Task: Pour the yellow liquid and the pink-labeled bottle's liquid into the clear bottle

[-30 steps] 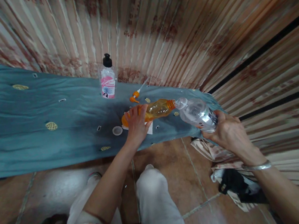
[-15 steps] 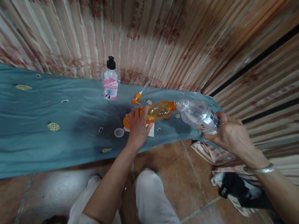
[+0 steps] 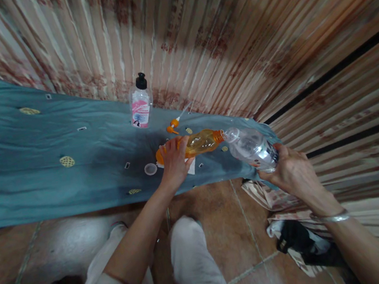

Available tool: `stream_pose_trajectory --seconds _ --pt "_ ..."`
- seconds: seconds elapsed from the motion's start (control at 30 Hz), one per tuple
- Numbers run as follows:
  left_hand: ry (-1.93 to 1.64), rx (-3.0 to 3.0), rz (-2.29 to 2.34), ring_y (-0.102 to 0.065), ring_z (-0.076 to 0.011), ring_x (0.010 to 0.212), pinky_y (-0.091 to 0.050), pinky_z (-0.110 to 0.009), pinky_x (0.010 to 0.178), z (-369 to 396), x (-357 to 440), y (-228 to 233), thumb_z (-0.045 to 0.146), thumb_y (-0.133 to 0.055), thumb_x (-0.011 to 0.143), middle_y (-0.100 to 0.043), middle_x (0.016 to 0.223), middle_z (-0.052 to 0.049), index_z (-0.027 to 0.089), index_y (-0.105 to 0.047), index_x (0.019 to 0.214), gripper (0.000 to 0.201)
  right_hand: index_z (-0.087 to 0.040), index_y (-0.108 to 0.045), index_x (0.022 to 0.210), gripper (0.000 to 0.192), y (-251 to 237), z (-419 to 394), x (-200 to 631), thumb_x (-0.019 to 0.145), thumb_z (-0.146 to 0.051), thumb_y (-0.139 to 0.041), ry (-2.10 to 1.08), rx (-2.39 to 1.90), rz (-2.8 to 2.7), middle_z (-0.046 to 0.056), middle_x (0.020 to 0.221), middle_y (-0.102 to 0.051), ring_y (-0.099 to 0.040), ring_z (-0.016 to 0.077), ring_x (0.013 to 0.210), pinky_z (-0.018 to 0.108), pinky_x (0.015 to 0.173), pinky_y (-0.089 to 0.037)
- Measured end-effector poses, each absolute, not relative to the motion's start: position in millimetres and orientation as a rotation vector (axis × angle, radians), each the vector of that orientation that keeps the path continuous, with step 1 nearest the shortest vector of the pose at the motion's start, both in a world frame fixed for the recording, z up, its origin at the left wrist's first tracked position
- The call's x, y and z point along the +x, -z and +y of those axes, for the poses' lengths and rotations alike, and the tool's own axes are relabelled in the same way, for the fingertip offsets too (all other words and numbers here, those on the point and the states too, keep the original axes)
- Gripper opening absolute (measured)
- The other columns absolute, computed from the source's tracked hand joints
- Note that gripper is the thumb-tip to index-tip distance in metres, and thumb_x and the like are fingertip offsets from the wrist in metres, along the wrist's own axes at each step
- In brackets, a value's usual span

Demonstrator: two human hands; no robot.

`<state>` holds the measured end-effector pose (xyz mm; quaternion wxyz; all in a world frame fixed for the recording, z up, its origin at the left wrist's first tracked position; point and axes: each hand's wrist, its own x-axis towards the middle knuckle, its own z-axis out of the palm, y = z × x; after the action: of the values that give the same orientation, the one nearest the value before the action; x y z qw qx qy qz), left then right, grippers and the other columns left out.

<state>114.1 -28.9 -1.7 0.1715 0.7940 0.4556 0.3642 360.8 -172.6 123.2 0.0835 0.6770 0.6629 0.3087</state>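
**Two bottles held mouth to mouth over a teal cloth**

The left hand (image 3: pixel 173 161) wraps its fingers (image 3: pixel 169 147) over the lower half of an orange-tinted plastic bottle (image 3: pixel 199 143), thumb on the near side, holding it tipped on its side just above the teal cloth (image 3: pixel 34 161). The bottle's orange neck points away from those fingers toward the right hand (image 3: pixel 289 171). That hand curls its fingers around the base of a clear water bottle (image 3: pixel 251 147), which slants up and leftward so that its open mouth meets the orange neck; whether the two rims touch cannot be told.

Just left of the left fingers lies a small white cap (image 3: pixel 150 169); under the palm is a scrap of white paper (image 3: pixel 190 166). Beyond the fingertips an orange pump nozzle (image 3: pixel 172 126) lies on the cloth, and farther off stands a pump bottle with a pink label (image 3: pixel 140 102), against the striped curtain (image 3: pixel 193 31).
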Motion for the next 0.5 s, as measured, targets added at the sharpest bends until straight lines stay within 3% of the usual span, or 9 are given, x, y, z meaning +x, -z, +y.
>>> stream_pose_trajectory --seconds 0.5 --pt "-0.999 2.252 1.277 -0.044 -0.032 0.119 -0.03 -0.052 0.1 -29.0 112.1 0.2 0.027 -0.066 0.081 -0.051 0.131 -0.014 0.019 -0.04 0.131 0.056 -0.004 -0.05 0.111 0.069 -121.3 -172.5 362.9 0.079 -0.065 -0.047 -0.918 2.022 1.968 0.016 0.079 -0.063 -0.059 0.028 0.073 0.036 0.07 -0.043"
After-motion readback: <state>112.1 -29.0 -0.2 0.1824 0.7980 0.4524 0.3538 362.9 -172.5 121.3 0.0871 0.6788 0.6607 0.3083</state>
